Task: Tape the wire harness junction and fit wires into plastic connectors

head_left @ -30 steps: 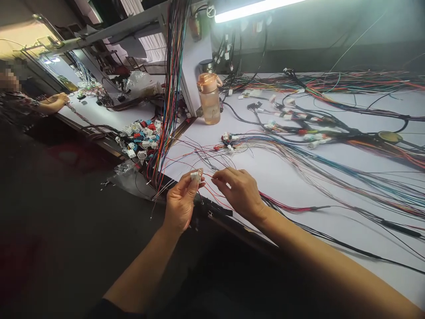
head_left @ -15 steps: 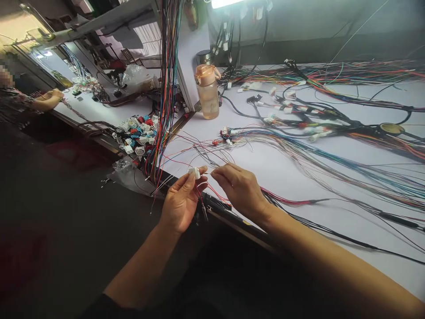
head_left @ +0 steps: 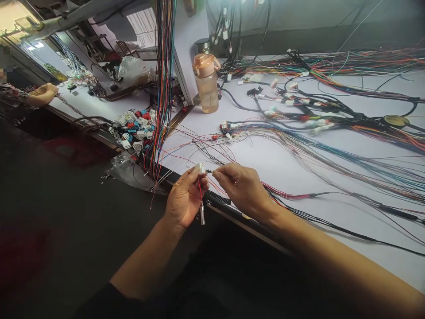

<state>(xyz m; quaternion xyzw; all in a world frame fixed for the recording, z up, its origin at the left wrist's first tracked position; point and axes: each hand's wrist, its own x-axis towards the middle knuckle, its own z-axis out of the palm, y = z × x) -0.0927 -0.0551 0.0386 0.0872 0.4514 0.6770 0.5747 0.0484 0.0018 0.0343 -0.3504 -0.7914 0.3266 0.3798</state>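
Observation:
A small white connector (head_left: 201,169) is pinched between the thumb and fingers of my left hand (head_left: 184,195), above the table's front edge. From it hangs a red wire (head_left: 200,190) with a metal-ended piece (head_left: 202,214) at its lower end. My right hand (head_left: 244,186) is just to the right, thumb and forefinger closed on a thin dark wire end (head_left: 209,171) that points at the connector's right side. Whether its tip touches the connector is too small to tell. Behind the hands, loose thin red and black wires (head_left: 212,155) lie on the white table (head_left: 282,170).
A bottle (head_left: 208,86) stands behind the hands. Hanging wires (head_left: 164,75) come down at left, beside a pile of connectors (head_left: 136,128). Wire harnesses (head_left: 358,119) spread over the right side. At far left, another person's hand (head_left: 46,92) holds wires.
The white connector has turned and moved slightly right in my left hand. The hanging red wire and its metal end show more plainly. The dark wire end at my right fingertips is more visible.

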